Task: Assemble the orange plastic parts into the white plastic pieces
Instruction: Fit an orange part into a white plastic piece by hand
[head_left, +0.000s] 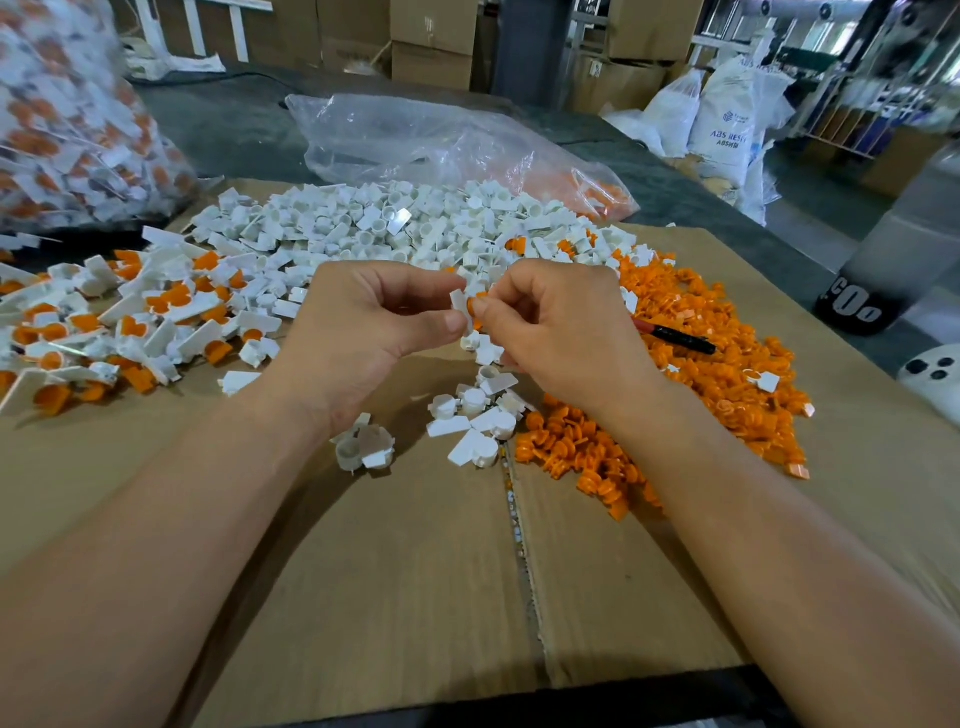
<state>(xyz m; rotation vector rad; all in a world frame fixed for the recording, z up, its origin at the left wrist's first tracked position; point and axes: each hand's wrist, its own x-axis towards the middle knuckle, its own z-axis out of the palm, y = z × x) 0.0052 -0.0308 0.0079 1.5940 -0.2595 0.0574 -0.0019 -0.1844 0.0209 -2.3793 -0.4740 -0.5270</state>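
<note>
**Both hands pinching, parts touching**

Left hand has its fingers curled, pinching a white piece. Right hand pinches an orange part right against it, dead centre. White pile sits at 12 o'clock, orange pile at 3.

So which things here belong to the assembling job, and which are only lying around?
Job: left hand pinching white piece; right hand pinching orange part; white pile; orange pile; assembled pile.
Lying about: pen; dark bottle; white sacks.
</note>
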